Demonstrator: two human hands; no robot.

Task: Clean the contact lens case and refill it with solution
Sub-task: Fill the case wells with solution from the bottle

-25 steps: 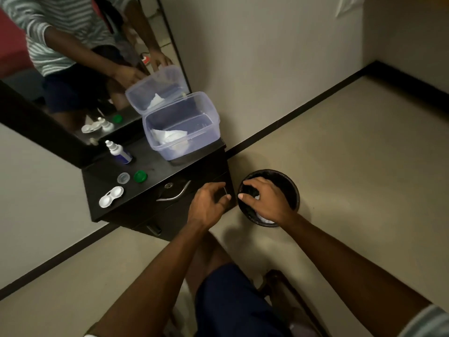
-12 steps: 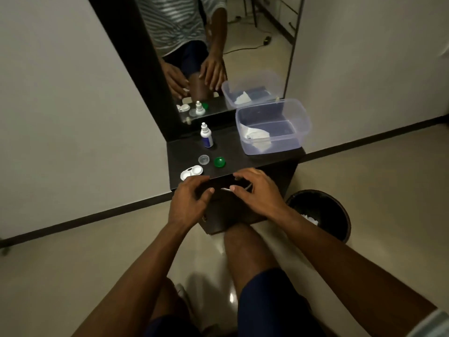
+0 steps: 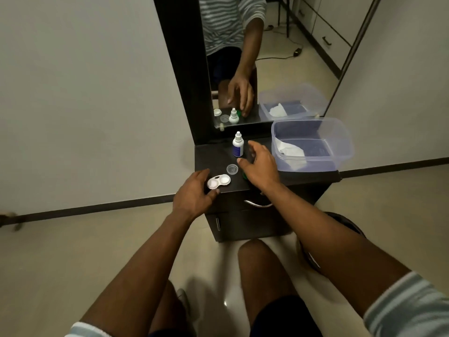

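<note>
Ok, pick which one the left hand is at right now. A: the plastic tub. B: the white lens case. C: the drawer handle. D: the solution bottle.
B: the left hand sits at the white lens case near the cabinet top's front edge, fingers bracketing it, well apart from the solution bottle and plastic tub.

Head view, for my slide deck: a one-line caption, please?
Left hand steadies the open lens case while right hand reaches over the green cap beside the solution bottle.

Clear plastic tub (image 3: 340,142) with tissue (image 3: 290,152), beside mirror (image 3: 279,57)
</note>
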